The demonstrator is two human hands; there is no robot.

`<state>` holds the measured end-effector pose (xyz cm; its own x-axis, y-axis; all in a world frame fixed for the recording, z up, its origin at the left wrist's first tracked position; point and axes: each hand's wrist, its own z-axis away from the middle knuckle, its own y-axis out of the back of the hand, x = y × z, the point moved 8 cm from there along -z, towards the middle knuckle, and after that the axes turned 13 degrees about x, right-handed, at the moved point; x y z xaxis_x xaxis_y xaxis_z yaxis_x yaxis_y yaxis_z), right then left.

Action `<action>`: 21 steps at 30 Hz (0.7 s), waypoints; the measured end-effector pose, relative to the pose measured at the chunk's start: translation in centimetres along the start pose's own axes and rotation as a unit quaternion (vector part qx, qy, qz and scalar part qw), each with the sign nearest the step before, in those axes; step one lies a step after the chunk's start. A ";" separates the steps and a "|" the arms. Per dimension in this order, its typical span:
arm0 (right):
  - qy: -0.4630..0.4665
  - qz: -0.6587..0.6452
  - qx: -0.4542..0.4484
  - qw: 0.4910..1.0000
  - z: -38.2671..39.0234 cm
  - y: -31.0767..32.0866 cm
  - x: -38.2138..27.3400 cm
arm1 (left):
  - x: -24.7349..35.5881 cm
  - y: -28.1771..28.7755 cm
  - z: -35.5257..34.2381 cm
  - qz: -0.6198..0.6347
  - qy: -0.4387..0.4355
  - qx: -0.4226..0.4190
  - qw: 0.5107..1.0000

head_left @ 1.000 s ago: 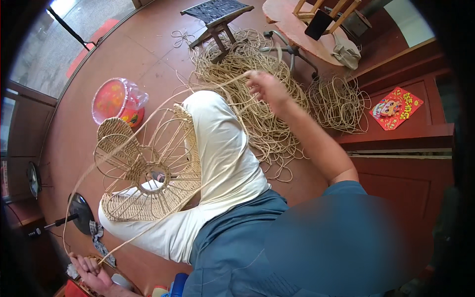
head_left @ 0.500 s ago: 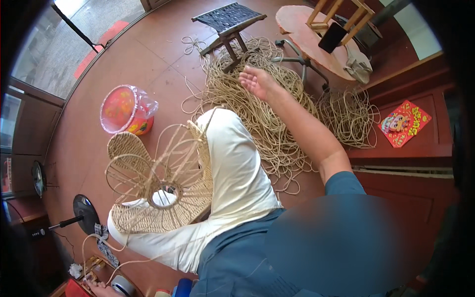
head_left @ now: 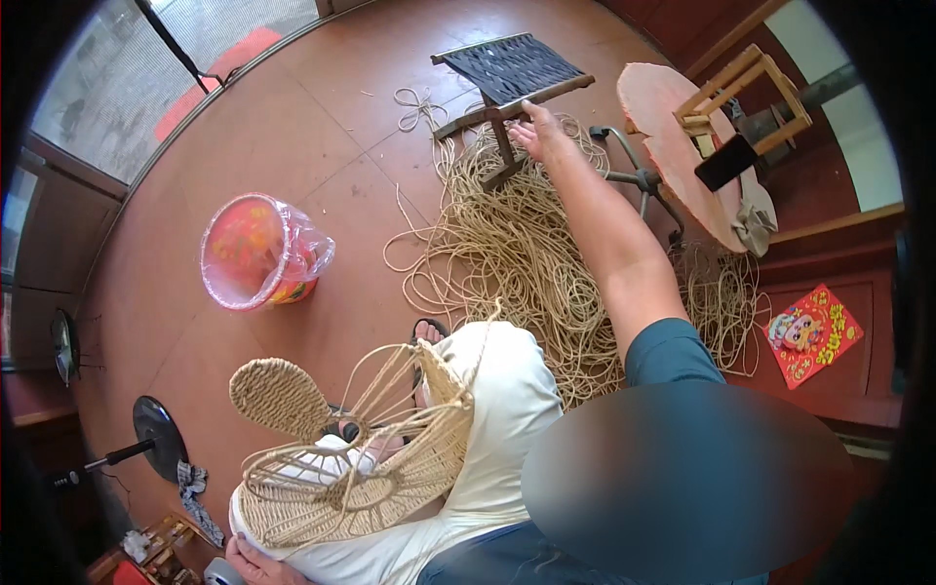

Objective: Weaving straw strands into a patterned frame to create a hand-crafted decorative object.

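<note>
Across my lap lies a woven piece of tan straw cord (head_left: pixel 292 517), with a rounded lobe (head_left: pixel 281 398) on the left and open loops and spokes around a ring. My right hand (head_left: pixel 543 134) reaches far forward to a low stool (head_left: pixel 517 68) with a black webbed seat and wooden frame. Its thumb is at the seat's near rail and its fingers are spread below. At the lower left my left hand (head_left: pixel 258 563) is beside my knee, fingers apart, partly cut off by the picture's edge; I see nothing in it.
A big tangled heap of tan cord (head_left: pixel 517 234) covers the floor under the stool. A red bucket with a clear plastic liner (head_left: pixel 242 252) stands left. A slab-topped table (head_left: pixel 663 107) is at the far right. A black round base on a pole (head_left: pixel 161 439) stands lower left.
My right hand has gone from above the cord heap to the stool's rail. My left hand has come nearer my knee, and the cord that ran to it no longer shows. The view has shifted.
</note>
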<state>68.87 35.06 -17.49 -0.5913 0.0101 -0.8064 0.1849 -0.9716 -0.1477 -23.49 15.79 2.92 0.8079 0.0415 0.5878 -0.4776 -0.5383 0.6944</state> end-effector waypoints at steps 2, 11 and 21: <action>-0.017 -0.034 -0.052 0.998 -0.9 -1.3 -0.4 | 2.3 0.4 0.2 -0.049 0.009 0.018 0.999; -0.045 -0.076 -0.034 0.995 -5.0 -4.4 1.4 | 4.0 -0.1 -0.3 -0.190 0.021 0.023 0.981; 0.041 -0.008 0.039 0.998 -1.3 -2.1 -2.0 | 1.2 -0.2 0.5 -0.067 0.056 0.025 0.996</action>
<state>70.64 37.39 -16.30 -0.5264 0.0422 -0.8492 0.1124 -0.9865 -0.1187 -22.27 15.58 3.25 0.8182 0.2073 0.5363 -0.3491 -0.5621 0.7498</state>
